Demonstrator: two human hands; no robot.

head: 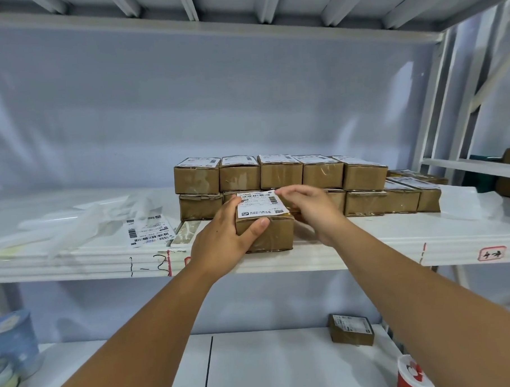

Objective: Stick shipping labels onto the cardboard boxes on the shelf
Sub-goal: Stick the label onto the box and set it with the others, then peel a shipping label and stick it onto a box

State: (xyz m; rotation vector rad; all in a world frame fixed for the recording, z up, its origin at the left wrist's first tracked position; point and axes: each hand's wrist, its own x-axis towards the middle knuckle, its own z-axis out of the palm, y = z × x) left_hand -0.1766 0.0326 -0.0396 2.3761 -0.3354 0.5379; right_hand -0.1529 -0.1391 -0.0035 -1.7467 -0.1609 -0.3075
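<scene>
A small cardboard box (274,236) sits at the front edge of the white shelf (367,247). A white shipping label (260,204) lies on its top. My left hand (223,232) grips the box's left side, thumb on the front face and fingers over the label's left edge. My right hand (310,208) is at the box's right side, its fingertips pinching the label's upper right corner. Behind stand two stacked rows of labelled boxes (279,174). Loose labels (148,230) lie to the left on the shelf.
Crumpled backing strips (82,221) lie on the shelf's left part. A lone labelled box (351,329) sits on the lower shelf, with a red cup (412,375) at bottom right and blue tape rolls (14,341) at bottom left. More boxes (417,192) stand at right.
</scene>
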